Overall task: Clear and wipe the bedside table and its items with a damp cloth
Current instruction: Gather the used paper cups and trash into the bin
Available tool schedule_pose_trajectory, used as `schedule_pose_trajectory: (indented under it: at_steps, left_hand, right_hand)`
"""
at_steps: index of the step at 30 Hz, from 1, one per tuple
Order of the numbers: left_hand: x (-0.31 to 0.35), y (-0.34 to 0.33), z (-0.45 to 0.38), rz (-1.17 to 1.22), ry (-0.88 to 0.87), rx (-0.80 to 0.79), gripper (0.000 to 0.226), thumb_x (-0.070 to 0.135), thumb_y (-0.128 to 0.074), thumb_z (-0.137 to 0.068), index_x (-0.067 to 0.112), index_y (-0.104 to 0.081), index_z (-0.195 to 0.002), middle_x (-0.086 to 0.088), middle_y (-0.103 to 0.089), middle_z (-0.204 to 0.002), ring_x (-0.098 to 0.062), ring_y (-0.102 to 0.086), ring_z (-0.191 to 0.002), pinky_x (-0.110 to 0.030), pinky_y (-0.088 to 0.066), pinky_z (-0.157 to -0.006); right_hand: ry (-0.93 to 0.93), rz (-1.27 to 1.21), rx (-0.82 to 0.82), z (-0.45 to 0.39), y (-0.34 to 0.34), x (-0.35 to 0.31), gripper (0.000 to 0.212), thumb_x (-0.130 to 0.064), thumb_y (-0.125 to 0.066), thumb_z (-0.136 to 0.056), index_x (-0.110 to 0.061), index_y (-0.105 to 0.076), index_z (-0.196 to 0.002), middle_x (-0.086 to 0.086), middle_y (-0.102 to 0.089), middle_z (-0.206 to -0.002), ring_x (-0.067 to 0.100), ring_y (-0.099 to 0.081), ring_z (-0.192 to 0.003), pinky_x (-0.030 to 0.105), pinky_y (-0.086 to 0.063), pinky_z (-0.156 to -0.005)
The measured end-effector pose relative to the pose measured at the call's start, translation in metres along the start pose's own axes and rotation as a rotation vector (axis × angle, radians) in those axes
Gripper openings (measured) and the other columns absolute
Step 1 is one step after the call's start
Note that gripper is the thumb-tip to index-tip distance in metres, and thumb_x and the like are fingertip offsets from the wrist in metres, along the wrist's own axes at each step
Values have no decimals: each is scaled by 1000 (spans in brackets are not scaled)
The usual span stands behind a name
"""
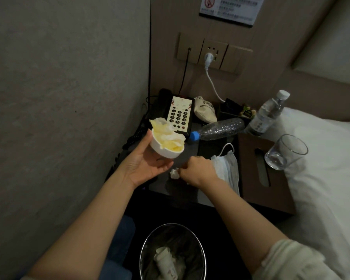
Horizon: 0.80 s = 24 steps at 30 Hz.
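My left hand (143, 166) holds a white ashtray (162, 150) from below, lifted over the left edge of the dark bedside table (190, 190). Crumpled yellowish tissue (166, 134) fills the ashtray. My right hand (196, 170) is curled low on the table top, pinching a small crumpled white paper ball (174, 173). Just right of that hand lies a blue face mask (228, 168). An empty plastic bottle with a blue cap (218, 129) lies on its side behind. No cloth is in view.
A black phone (178, 116), a small cloth pouch (205, 112) and a dark tray (230, 110) sit at the back. An upright water bottle (265, 116), a brown tissue box (261, 172) and a glass (285, 151) stand by the bed. A bin with rubbish (172, 253) is below.
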State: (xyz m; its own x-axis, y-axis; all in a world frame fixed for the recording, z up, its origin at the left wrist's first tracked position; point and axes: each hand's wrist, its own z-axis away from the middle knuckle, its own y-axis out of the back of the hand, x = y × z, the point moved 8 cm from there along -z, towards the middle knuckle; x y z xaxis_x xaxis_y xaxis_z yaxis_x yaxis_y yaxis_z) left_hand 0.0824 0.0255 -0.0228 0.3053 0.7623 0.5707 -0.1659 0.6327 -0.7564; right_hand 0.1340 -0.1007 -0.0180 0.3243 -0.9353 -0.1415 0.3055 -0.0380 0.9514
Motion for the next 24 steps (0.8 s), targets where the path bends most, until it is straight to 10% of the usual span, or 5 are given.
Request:
schedule_pose_trajectory:
  at_steps: [18, 24]
  left_hand:
    - [4, -4, 14, -14, -14, 1, 103, 47, -95, -27, 21, -62, -122, -10, -69, -117, -28, -64, -104, -43, -51, -84]
    - [5, 0, 16, -21, -16, -3, 101, 48, -95, -31, 21, -61, -122, -10, -69, -117, -28, -66, -103, -43, -52, -86]
  right_hand:
    - [135, 6, 237, 31, -16, 2, 20, -34, -65, -86, -14, -71, -84, 4, -60, -96, 31, -61, -87, 29, -35, -64]
    - [147, -131, 207, 40, -11, 12, 25, -12, -59, -78, -18, -50, -100, 3, -68, -95, 31, -64, -87, 31, -43, -63]
